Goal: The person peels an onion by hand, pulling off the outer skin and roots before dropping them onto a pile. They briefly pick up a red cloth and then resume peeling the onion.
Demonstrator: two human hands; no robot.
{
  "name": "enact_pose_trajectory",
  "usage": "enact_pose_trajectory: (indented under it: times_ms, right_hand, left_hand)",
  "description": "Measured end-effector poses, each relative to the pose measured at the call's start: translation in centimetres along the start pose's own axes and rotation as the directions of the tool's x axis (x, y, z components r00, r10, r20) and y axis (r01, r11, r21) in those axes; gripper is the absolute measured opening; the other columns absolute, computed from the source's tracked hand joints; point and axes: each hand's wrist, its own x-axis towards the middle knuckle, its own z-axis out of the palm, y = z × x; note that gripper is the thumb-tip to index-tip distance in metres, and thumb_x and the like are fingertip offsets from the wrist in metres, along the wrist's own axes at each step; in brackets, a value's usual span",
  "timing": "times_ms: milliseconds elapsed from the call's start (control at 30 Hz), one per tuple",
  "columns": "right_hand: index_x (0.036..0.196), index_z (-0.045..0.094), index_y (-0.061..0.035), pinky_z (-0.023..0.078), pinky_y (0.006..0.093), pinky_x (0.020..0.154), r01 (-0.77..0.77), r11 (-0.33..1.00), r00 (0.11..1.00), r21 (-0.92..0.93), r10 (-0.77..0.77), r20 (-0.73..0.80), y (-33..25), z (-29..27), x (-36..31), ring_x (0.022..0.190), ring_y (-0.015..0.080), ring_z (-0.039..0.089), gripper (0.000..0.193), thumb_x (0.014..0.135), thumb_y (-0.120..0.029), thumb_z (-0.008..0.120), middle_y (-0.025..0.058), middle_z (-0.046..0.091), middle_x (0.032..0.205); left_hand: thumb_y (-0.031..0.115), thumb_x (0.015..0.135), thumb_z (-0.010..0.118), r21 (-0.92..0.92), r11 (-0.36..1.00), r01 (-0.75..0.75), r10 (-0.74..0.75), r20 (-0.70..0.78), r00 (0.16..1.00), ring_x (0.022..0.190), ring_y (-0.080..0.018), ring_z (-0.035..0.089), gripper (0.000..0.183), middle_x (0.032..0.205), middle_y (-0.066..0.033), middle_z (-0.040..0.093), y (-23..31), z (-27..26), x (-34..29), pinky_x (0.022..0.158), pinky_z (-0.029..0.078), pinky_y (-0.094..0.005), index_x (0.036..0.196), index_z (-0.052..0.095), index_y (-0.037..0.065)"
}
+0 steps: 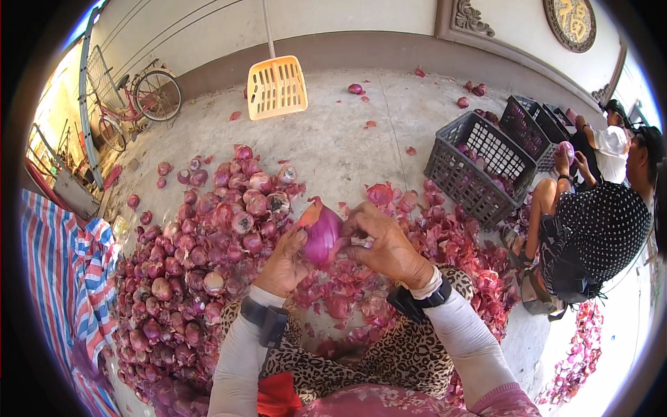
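Note:
A red onion (322, 233), its purple flesh partly bared and a dry skin tip standing at the top, is held up in front of me. My left hand (283, 260) cups it from the left side. On its right, the fingers of my right hand (386, 244) are pinched together against the lower edge of the onion; a bit of skin seems caught there, though it is hard to make out. To the left lies a large pile of unpeeled red onions (167, 285). Loose onion skins (479, 285) cover the floor to the right.
A black plastic crate (469, 170) with onions stands at right, more crates (531, 128) behind it. Beside them a person in dotted clothing (601, 229) sits holding an onion. A yellow slotted shovel (278, 87) leans by the wall; a bicycle (154, 97) and striped sheet (66, 271) are left.

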Motion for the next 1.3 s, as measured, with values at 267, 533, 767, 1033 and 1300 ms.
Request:
enact_pose_trajectory:
  times_ms: [267,533,767,1033,1300]
  right_hand:
    - [0.088,0.059,-0.0017,0.049,0.0340,0.070,-0.005,1.000,0.997,-0.023,0.007,0.073,0.2,0.3,0.0,0.080,0.0250,0.061,0.027,0.067,0.003,0.075,0.0098,0.057,0.085]
    - [0.085,0.059,-0.0029,0.047,0.0365,0.066,0.128,0.985,0.981,-0.119,-0.108,0.160,1.2,0.4,-0.9,0.078,0.0294,0.060,0.021,0.070,0.004,0.072,0.0115,0.057,0.085]
    - [0.086,0.057,-0.0021,0.048,0.0427,0.070,0.137,0.971,0.929,-0.198,-0.056,0.365,2.1,2.9,-1.8,0.083,0.0366,0.059,0.014,0.075,-0.005,0.066,0.0150,0.057,0.087]
    - [0.092,0.055,-0.0012,0.047,0.0424,0.071,0.099,0.987,0.958,-0.129,-0.059,0.282,1.3,2.5,-1.3,0.084,0.0372,0.059,0.019,0.076,0.000,0.065,0.0150,0.057,0.089]
    - [0.088,0.051,-0.0017,0.046,0.0430,0.068,0.085,0.995,0.925,-0.053,-0.059,0.375,2.0,3.7,-1.5,0.079,0.0391,0.058,0.016,0.077,0.003,0.061,0.0170,0.057,0.083]
  left_hand:
    - [0.031,0.089,0.067,0.047,0.999,0.009,-0.008,-0.018,1.000,0.110,-0.0191,0.060,0.057,0.122,-0.0064,0.058,-0.2,-1.5,0.3,0.091,0.054,-0.0387,0.135,0.045,0.005]
    - [0.039,0.088,0.066,0.055,0.995,-0.080,0.089,-0.186,0.979,0.113,-0.0231,0.058,0.061,0.127,-0.0080,0.056,0.5,0.6,0.6,0.096,0.051,-0.0435,0.138,0.045,0.011]
    - [0.050,0.083,0.068,-0.044,0.990,-0.135,0.113,-0.331,0.937,0.120,-0.0284,0.054,0.067,0.134,-0.0077,0.052,0.0,-1.3,1.0,0.101,0.044,-0.0527,0.137,0.046,0.017]
    - [0.056,0.081,0.067,-0.161,0.978,-0.130,0.060,-0.378,0.924,0.119,-0.0284,0.054,0.070,0.131,-0.0080,0.054,0.3,-1.5,1.1,0.102,0.043,-0.0515,0.134,0.048,0.016]
    - [0.054,0.081,0.069,-0.049,0.988,-0.149,0.119,-0.382,0.916,0.115,-0.0270,0.055,0.069,0.126,-0.0074,0.057,0.0,-0.4,1.2,0.098,0.046,-0.0494,0.134,0.049,0.015]
